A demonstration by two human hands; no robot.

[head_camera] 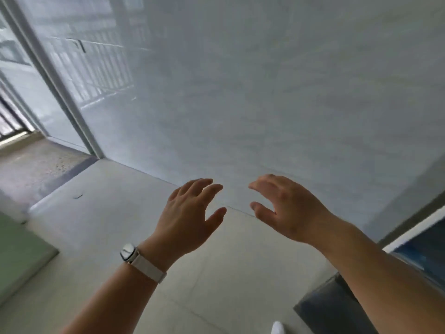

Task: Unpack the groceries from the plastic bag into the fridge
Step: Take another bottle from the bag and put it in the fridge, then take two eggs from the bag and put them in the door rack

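Note:
Both my hands are raised in front of me over a pale tiled floor, and neither holds anything. My left hand (pixel 190 208) has its fingers spread and relaxed, with a white watch (pixel 131 253) on the wrist. My right hand (pixel 281 203) is a little to the right, fingers loosely bent, thumb apart. The two hands are a short gap apart. No plastic bag, groceries or fridge can be made out in this blurred view.
A glossy white wall (pixel 265 92) fills the view ahead. A doorway frame (pixel 60 88) opens to a balcony at the left. A green surface (pixel 21 256) sits at the left edge, a dark grey and blue object (pixel 337 307) at the lower right.

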